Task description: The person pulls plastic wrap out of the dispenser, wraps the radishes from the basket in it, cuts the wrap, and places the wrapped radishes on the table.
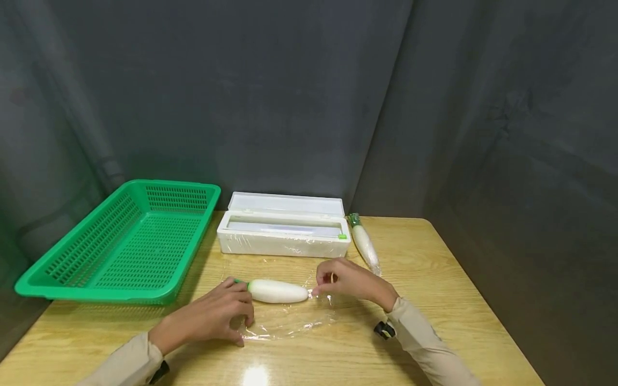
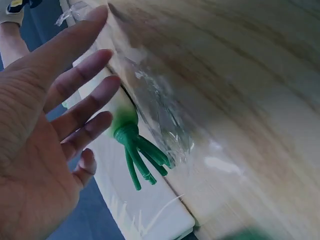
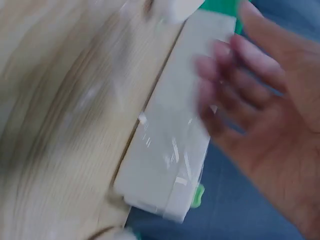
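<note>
A white radish (image 1: pixel 277 291) with a green leaf end lies on a sheet of clear plastic wrap (image 1: pixel 289 329) on the table. My left hand (image 1: pixel 210 313) is at the leaf end, its thumb low by the wrap's edge. In the left wrist view its fingers are spread and loosely bent near the green stems (image 2: pixel 142 155). My right hand (image 1: pixel 350 281) hovers at the radish's tip, fingertips close to the wrap. The right wrist view shows its blurred fingers (image 3: pixel 235 85) loosely curved, with the thumb apart. Neither hand visibly grips anything.
Behind the radish stands a white wrap dispenser (image 1: pixel 285 246), lid raised, with a green slider (image 1: pixel 342 236). Some film clings to its front. Another radish (image 1: pixel 365 244), wrapped, lies to its right. A green basket (image 1: pixel 145 252) sits at the left. Dark curtains (image 1: pixel 270 96) enclose the table.
</note>
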A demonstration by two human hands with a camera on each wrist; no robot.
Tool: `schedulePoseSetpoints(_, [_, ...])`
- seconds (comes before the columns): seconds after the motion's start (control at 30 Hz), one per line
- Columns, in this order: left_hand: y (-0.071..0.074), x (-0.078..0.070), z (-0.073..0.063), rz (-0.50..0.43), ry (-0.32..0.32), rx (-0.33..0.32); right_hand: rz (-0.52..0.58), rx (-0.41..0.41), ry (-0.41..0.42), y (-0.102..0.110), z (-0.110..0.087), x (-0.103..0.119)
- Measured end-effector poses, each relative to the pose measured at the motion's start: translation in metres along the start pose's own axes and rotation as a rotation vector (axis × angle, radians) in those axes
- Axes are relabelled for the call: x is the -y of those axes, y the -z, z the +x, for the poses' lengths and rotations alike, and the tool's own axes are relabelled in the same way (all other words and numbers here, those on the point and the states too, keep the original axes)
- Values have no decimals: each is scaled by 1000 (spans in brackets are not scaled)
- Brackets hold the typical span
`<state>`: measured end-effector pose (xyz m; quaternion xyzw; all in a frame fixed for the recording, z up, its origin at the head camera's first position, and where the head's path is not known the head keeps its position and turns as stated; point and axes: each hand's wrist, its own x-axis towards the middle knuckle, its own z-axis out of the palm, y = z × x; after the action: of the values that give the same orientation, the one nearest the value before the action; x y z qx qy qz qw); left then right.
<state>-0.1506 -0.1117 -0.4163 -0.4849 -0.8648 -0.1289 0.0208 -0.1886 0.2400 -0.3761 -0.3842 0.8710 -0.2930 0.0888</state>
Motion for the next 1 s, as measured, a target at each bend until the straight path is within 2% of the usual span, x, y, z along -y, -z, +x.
schedulePoseSetpoints(0.07, [0, -1, 0, 12, 9, 27, 83, 163, -68, -4, -2, 5])
schedulePoseSetpoints(0.13, [0, -3, 0, 24, 7, 44, 140, 289, -133, -8, -5, 9])
schedulePoseSetpoints(0.2, [0, -4, 0, 31, 4, 53, 179, 375, -197, -11, -7, 13])
schedulePoseSetpoints(0.27, [0, -4, -1, 43, 1, 50, 185, 411, -244, -14, -8, 17])
schedulePoseSetpoints(0.4, [-1, -1, -4, 72, -22, 15, 142, 405, -264, -14, -8, 21])
schedulePoseSetpoints(0.57, [-3, 6, -9, 61, -73, -76, 62, 411, -183, -16, -8, 18])
schedulePoseSetpoints(0.63, [-1, 8, -12, 23, -66, -105, 25, 406, -136, -17, -9, 17])
schedulePoseSetpoints(0.77, [7, 12, -16, -90, -18, -111, 15, 376, -93, -16, -11, 14])
schedulePoseSetpoints(0.83, [12, 14, -17, -147, 3, -98, 35, 360, -82, -14, -11, 12])
schedulePoseSetpoints(1.0, [22, 20, -18, -231, 6, -106, 122, 315, -97, -11, -11, 4])
